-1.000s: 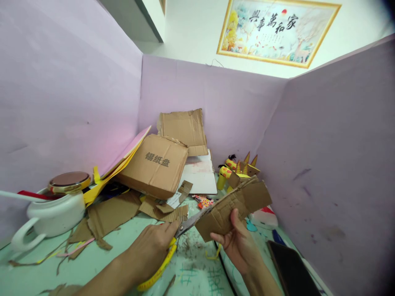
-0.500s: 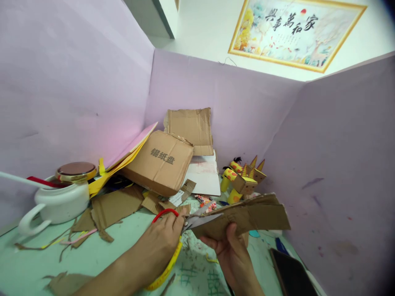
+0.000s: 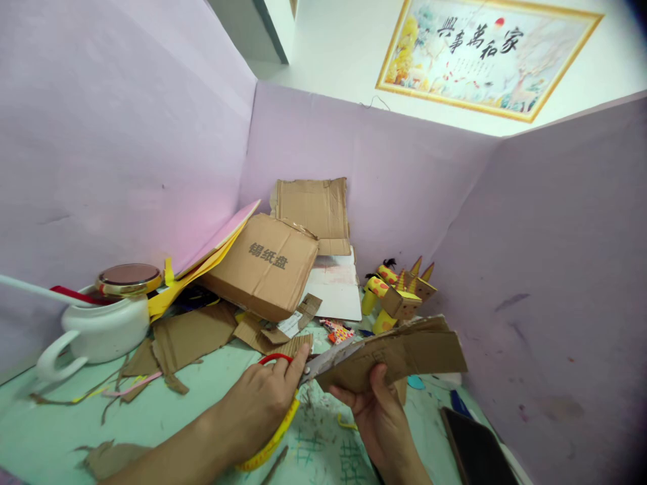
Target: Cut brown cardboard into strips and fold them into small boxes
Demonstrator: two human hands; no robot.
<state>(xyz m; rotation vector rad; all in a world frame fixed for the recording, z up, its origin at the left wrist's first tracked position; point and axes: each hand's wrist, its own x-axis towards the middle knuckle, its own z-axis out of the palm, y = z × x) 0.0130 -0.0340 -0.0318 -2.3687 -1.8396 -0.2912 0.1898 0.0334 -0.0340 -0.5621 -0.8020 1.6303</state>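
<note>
My left hand (image 3: 265, 397) grips a pair of scissors (image 3: 326, 360) with red handles, fingers wrapped round the loops. The blades lie along the upper left edge of a brown cardboard piece (image 3: 404, 353), overlapping it, and part of them is hidden by the board. My right hand (image 3: 381, 421) pinches this cardboard from below, its thumb on the near face. A yellow measuring tape (image 3: 273, 441) curves on the table beneath my left hand.
Cardboard scraps (image 3: 195, 333) and a white mug (image 3: 108, 330) are on the left. Behind stands a cardboard box (image 3: 265, 266). Yellow-spotted cardboard figures (image 3: 402, 296) stand beyond the held piece. A dark phone (image 3: 478, 448) lies at right, and purple panels (image 3: 364, 148) surround the table.
The scissor blades, apart before, have come together at the cardboard's edge. The cardboard's right end has shifted slightly left.
</note>
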